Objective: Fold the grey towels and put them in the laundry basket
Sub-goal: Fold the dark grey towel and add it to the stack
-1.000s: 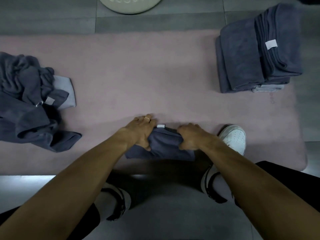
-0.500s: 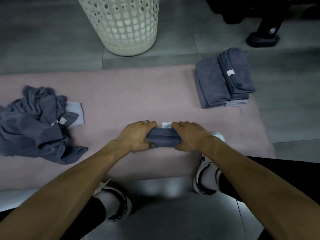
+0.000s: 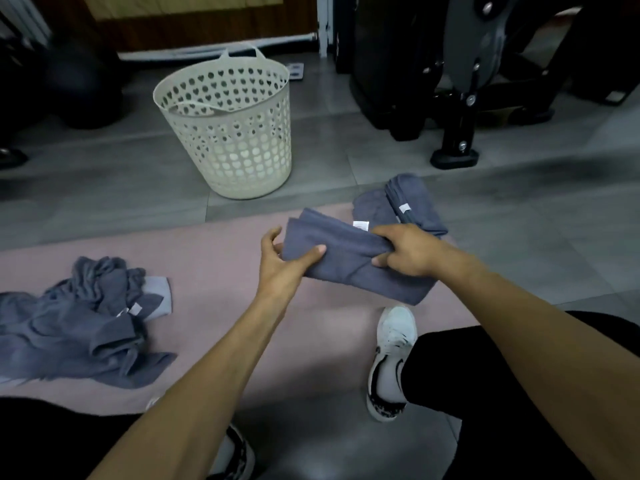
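Note:
A folded grey towel [image 3: 346, 258] with a white tag hangs in the air above the pink mat [image 3: 214, 258]. My left hand [image 3: 284, 261] pinches its left end, and my right hand [image 3: 408, 251] grips its right part. The cream perforated laundry basket [image 3: 239, 140] stands on the grey floor beyond the mat, up and left of the towel. A stack of folded grey towels [image 3: 408, 206] lies at the mat's far right corner, partly hidden behind my right hand. Several unfolded grey towels [image 3: 79, 320] are heaped on the mat's left side.
My white and black shoe [image 3: 391, 362] rests on the mat's near edge, and my other shoe [image 3: 235, 455] is on the floor. Black machine legs and a foot [image 3: 453, 147] stand on the tiles at the back right. Dark objects sit at the back left.
Both hands have lifted the folded towel off the mat and raised it forward. The view has tilted up, so the whole basket and the room behind now show.

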Demonstrator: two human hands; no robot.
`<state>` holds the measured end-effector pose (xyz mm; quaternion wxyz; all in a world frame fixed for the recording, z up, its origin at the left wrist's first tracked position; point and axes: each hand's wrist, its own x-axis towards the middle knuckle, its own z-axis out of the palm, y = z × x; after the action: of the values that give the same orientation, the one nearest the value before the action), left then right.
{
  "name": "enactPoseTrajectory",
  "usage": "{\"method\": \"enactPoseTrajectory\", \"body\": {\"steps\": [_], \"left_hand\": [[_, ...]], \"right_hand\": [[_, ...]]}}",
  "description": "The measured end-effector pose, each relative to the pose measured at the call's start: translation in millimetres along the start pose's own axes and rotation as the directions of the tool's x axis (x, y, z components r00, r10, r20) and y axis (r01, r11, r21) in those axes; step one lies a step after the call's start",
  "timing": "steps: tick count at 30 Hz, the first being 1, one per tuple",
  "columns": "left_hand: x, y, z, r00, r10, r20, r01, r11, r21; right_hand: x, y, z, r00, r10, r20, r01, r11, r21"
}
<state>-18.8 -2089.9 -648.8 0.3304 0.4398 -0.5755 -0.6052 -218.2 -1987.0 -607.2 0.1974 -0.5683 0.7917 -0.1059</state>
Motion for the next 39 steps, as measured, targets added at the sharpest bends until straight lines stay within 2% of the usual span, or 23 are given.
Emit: {"method": "enactPoseTrajectory", "body": {"steps": [1, 3, 5, 7, 11, 15, 19, 22, 25, 28, 30, 32, 34, 37, 39], "left_hand": [[-2, 2, 9, 0.996, -0.091, 0.008, 0.091, 0.993, -0.076], [-5, 6, 23, 0.946, -0.288, 0.146, 0.319, 0.906, -0.279], [-8, 13, 37, 0.889, -0.362, 0.281, 0.451, 0.798, -0.4], [-4, 13, 52, 0.892, -0.347, 0.291, 0.442, 0.809, -0.387], [29, 6, 82, 0.917, -0.338, 0.21, 0.394, 0.845, -0.361], [80, -16, 110, 0.917, -0.384, 0.103, 0.398, 0.888, -0.232], [145, -43, 136, 0.9, -0.434, 0.032, 0.435, 0.895, -0.098], [194, -56, 160, 0.894, -0.444, 0.054, 0.447, 0.891, -0.074], [237, -58, 186, 0.883, -0.457, 0.109, 0.466, 0.88, -0.087], [269, -60, 214, 0.859, -0.439, 0.262, 0.491, 0.851, -0.186], [284, -73, 230, 0.858, -0.418, 0.298, 0.481, 0.857, -0.184], [292, -93, 243, 0.892, -0.406, 0.197, 0.42, 0.907, -0.035], [294, -112, 247, 0.937, -0.335, 0.101, 0.305, 0.924, 0.232], [291, -125, 248, 0.973, -0.179, 0.148, 0.081, 0.859, 0.506], [296, -128, 244, 0.983, -0.07, 0.167, -0.043, 0.807, 0.588]], "right_hand": [[-3, -1, -5, 1.0, -0.002, 0.009, 0.001, 0.996, 0.085], [-8, -5, -13, 1.0, 0.004, 0.018, -0.008, 0.975, 0.223], [-10, -3, -18, 0.999, 0.033, 0.034, -0.043, 0.946, 0.322], [-9, 5, -24, 0.994, 0.086, 0.064, -0.104, 0.925, 0.366], [12, 34, -35, 0.972, 0.201, 0.124, -0.232, 0.912, 0.338], [46, 79, -40, 0.957, 0.27, 0.103, -0.284, 0.944, 0.17], [79, 118, -43, 0.933, 0.324, 0.155, -0.332, 0.943, 0.024], [111, 148, -38, 0.92, 0.345, 0.186, -0.339, 0.938, -0.064], [140, 176, -26, 0.925, 0.346, 0.156, -0.337, 0.938, -0.084], [169, 206, -1, 0.93, 0.367, 0.009, -0.366, 0.93, -0.021], [186, 227, 20, 0.912, 0.404, -0.073, -0.399, 0.914, 0.071], [192, 239, 37, 0.888, 0.451, -0.092, -0.442, 0.891, 0.109], [193, 244, 51, 0.877, 0.469, -0.101, -0.456, 0.881, 0.128], [190, 241, 64, 0.893, 0.435, -0.115, -0.417, 0.896, 0.151], [187, 237, 70, 0.934, 0.349, -0.08, -0.331, 0.926, 0.183]]}}
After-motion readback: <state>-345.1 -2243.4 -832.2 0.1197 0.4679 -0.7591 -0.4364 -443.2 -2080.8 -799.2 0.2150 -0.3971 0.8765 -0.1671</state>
